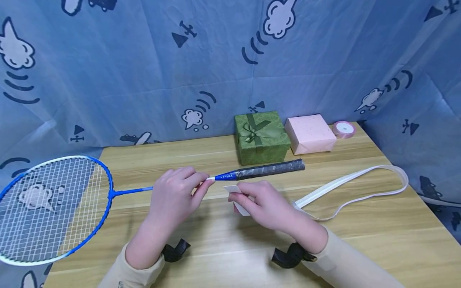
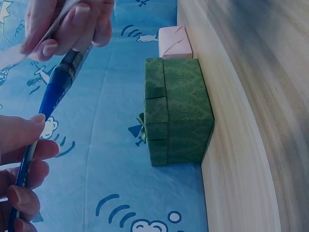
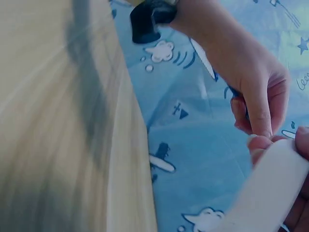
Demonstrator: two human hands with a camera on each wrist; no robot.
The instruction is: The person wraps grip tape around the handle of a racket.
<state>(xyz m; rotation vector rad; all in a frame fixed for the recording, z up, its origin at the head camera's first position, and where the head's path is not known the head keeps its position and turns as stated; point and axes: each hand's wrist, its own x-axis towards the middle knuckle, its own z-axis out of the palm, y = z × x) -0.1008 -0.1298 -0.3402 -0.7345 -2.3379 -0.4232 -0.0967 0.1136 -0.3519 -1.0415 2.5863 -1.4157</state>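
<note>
The racket (image 1: 108, 192) is held level above the table (image 1: 223, 256), its head off the left edge. The shaft is pinched near the handle (image 1: 270, 170) by the curled fingers (image 1: 196, 180) of the left hand (image 1: 173, 196). The end of the white tape (image 1: 353, 188) is pinched between thumb and narrowly closed fingers of the right hand (image 1: 264, 206), just below the handle; the rest trails rightward across the table.
</note>
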